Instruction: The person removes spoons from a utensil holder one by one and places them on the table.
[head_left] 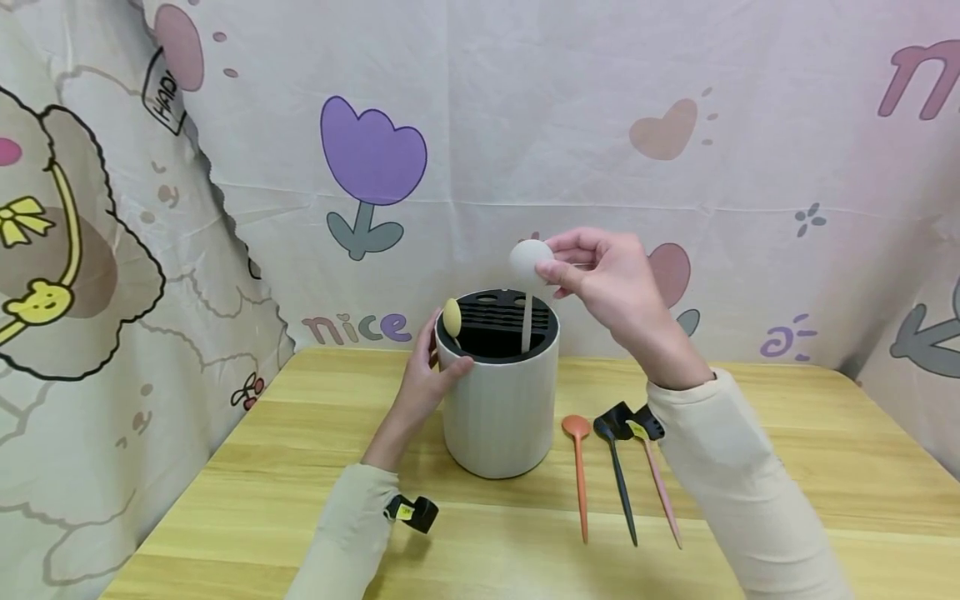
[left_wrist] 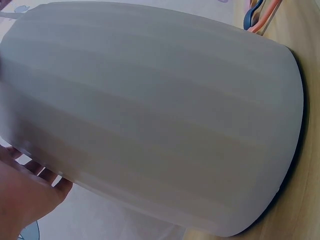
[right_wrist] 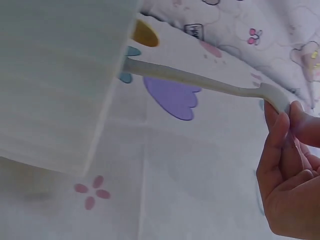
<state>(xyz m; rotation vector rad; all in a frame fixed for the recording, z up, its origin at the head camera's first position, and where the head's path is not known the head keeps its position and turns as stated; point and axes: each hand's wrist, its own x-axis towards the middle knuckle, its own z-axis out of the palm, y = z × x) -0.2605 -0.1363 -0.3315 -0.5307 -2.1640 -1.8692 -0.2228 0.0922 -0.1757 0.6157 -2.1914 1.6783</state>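
A white, ribbed utensil holder (head_left: 498, 421) with a black slotted top stands upright on the table. My left hand (head_left: 426, 379) grips it at the upper left, thumb on the front near the rim and fingers around the side. Above the right part of the opening, my right hand (head_left: 618, 279) pinches a white spoon (head_left: 529, 260) by the edge of its bowl. The spoon's handle (right_wrist: 190, 79) points down into the holder; its lower end is hidden inside. A yellow spoon (head_left: 452, 318) stands bowl-up at the holder's left edge.
Right of the holder, an orange spoon (head_left: 577, 428), a dark spoon (head_left: 621, 483) and a pink-handled utensil (head_left: 663, 492) lie on the wooden table (head_left: 247, 508). The pink one's head is partly hidden by the wrist camera. A printed cloth (head_left: 480, 125) hangs behind.
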